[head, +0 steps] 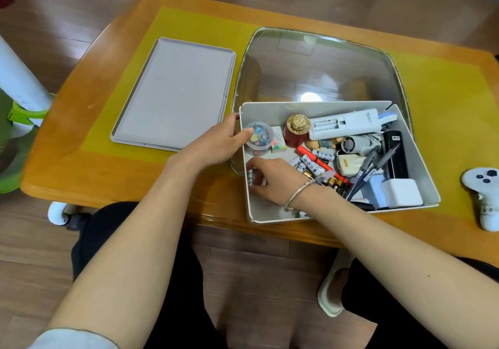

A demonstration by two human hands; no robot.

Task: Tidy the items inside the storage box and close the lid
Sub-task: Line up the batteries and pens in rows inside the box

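A white storage box (421, 156) sits open on the surface, askew, cluttered with batteries (314, 163), pens (378, 167) and a remote (348, 124). Its grey lid (175, 92) lies flat just left.

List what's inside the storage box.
The box holds a clip jar, red bottle, remote, batteries and pens. The right hand covers the near corner.
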